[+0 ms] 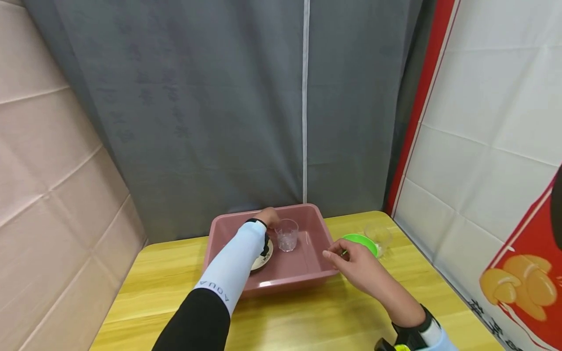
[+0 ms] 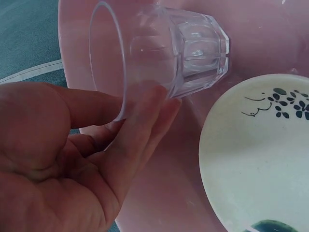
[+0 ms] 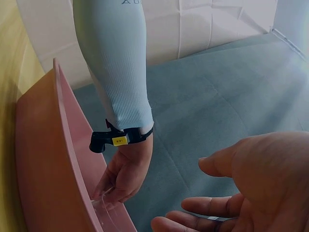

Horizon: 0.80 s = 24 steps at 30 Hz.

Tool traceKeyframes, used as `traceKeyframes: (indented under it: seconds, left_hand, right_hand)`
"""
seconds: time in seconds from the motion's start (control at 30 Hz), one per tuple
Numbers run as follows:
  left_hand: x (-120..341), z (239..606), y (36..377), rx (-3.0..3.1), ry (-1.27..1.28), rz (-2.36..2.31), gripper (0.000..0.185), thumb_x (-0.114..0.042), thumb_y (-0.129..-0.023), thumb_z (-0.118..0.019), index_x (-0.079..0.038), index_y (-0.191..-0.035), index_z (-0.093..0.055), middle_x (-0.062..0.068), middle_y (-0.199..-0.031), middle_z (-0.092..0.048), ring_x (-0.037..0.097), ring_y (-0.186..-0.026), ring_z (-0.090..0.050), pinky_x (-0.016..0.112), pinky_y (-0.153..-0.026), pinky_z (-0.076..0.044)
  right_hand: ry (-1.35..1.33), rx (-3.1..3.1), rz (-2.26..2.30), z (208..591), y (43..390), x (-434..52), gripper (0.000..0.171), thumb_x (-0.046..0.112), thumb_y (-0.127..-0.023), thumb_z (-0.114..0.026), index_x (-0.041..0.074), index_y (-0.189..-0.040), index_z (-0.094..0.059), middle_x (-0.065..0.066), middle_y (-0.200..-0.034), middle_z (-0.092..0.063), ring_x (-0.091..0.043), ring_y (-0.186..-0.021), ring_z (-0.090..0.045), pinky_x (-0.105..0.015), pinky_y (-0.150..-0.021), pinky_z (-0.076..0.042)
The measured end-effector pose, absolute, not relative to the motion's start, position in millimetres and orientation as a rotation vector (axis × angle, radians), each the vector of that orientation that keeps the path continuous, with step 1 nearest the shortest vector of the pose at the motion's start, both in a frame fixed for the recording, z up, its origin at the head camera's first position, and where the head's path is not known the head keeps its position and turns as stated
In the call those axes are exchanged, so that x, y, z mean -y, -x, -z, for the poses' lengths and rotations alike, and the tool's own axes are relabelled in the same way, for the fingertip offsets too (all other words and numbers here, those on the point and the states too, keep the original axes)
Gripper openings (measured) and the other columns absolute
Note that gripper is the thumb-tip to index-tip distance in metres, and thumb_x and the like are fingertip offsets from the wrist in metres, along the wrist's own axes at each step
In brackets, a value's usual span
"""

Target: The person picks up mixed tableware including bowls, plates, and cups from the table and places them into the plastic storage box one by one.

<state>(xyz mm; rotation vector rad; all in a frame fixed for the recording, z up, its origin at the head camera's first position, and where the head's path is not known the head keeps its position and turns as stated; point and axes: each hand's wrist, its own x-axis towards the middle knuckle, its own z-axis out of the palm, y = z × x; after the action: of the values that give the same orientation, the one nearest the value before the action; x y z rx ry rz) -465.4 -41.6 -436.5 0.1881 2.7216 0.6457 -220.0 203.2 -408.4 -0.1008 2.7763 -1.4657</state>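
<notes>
A clear faceted glass (image 1: 287,235) (image 2: 169,53) stands in a pink tub (image 1: 285,282) (image 2: 164,193) on a yellow wooden table. My left hand (image 1: 269,217) (image 2: 63,159) reaches into the tub, its nearly straight fingers lying against the glass's side near the rim. In the right wrist view that left hand (image 3: 123,174) hangs over the tub wall (image 3: 43,159). A white bowl with a dark pattern (image 1: 263,257) (image 2: 256,154) lies in the tub beside the glass. My right hand (image 1: 355,265) (image 3: 251,193) hovers by the tub's right rim with loosely curled fingers.
A green plate (image 1: 364,241) and a second clear glass (image 1: 378,236) sit on the table (image 1: 307,321) just beyond my right hand. A grey curtain hangs behind the table, with a wall panel close on the right.
</notes>
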Motion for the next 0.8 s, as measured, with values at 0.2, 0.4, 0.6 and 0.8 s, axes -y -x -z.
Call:
traceKeyframes:
  seconds: [0.2, 0.4, 0.6, 0.8]
  left_hand:
    - [42.2, 437.5, 461.4, -2.755, -0.189, -0.608, 0.016, -0.003, -0.103, -0.064, 0.005, -0.1, -0.077, 0.014, -0.091, -0.068, 0.018, -0.062, -0.062, 0.028, -0.055, -0.051]
    - [45.6, 432.8, 457.7, -2.722, -0.203, -0.58, 0.022, -0.004, -0.103, -0.061, 0.004, -0.098, -0.081, 0.008, -0.076, -0.06, 0.018, -0.061, -0.056, 0.029, -0.055, -0.047]
    - [43.4, 442.4, 470.8, -2.691, -0.187, -0.557, 0.023, -0.008, -0.104, -0.063, 0.001, -0.098, -0.083, 0.005, -0.071, -0.058, 0.017, -0.059, -0.056, 0.028, -0.054, -0.047]
    - [41.5, 449.6, 479.1, -2.648, -0.156, -0.631, 0.017, -0.012, -0.103, -0.067, 0.001, -0.103, -0.078, 0.015, -0.094, -0.068, 0.027, -0.074, -0.067, 0.035, -0.064, -0.057]
  right_hand:
    - [0.102, -2.773, 1.464, 408.1, 217.7, -203.7, 0.026, 0.039, -0.106, -0.077, 0.014, -0.114, -0.076, 0.0, -0.095, -0.073, -0.023, -0.086, -0.068, -0.034, -0.074, -0.058]
    - [0.091, -2.778, 1.447, 406.9, 217.3, -205.8, 0.029, 0.041, -0.106, -0.076, 0.013, -0.114, -0.076, 0.0, -0.092, -0.072, -0.021, -0.083, -0.067, -0.036, -0.072, -0.056]
    - [0.085, -2.781, 1.436, 406.8, 216.6, -208.3, 0.031, 0.043, -0.106, -0.076, 0.013, -0.113, -0.075, -0.001, -0.091, -0.072, -0.02, -0.082, -0.066, -0.036, -0.072, -0.056]
    - [0.074, -2.786, 1.441, 407.3, 216.5, -211.8, 0.034, 0.045, -0.106, -0.076, 0.012, -0.113, -0.075, -0.006, -0.093, -0.073, -0.02, -0.081, -0.066, -0.034, -0.069, -0.056]
